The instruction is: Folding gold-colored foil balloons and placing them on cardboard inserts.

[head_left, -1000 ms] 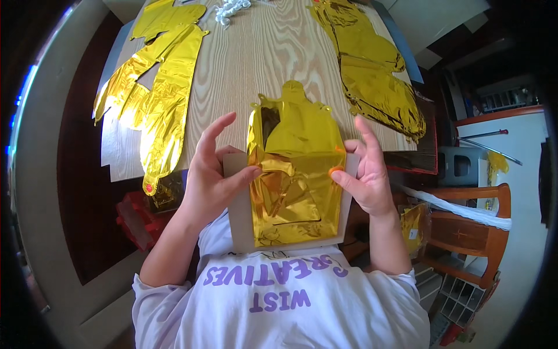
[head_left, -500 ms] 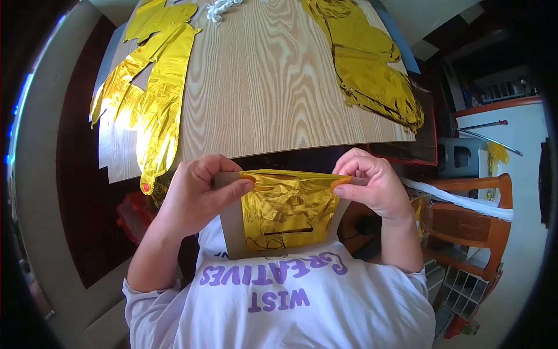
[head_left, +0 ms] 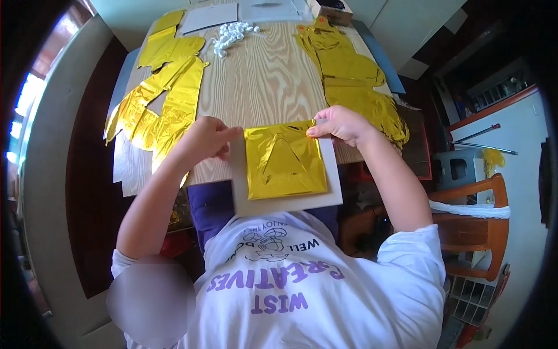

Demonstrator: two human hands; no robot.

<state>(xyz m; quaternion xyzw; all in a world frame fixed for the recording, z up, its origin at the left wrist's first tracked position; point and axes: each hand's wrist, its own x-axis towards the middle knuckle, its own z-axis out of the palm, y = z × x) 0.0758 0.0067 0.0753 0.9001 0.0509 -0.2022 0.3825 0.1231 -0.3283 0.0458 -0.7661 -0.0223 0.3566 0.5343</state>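
A folded gold foil balloon point(head_left: 285, 168) lies flat against a grey cardboard sheet point(head_left: 290, 205), above my lap at the table's near edge. My left hand point(head_left: 208, 137) is closed on the cardboard's upper left edge, thumb at the corner; some of its fingers are hidden. At the foil's upper right corner, my right hand point(head_left: 344, 127) pinches foil and cardboard together, its thumb pressing on the gold. Flat gold foil balloons spread over the wood-grain table point(head_left: 261, 75): one on the left point(head_left: 180, 93), another on the right point(head_left: 351, 72).
White curled ribbon pieces point(head_left: 231, 36) lie toward the table's far side. Behind them are a pale flat sheet point(head_left: 210, 17) and a box point(head_left: 330, 10). A wooden chair point(head_left: 474, 224) with a white strand bundle point(head_left: 471, 210) stands at the right.
Both hands have moved up and away from my body with the cardboard and foil. The foil's top edge was held slightly apart; now it lies flat. The view shows more of the table's far side.
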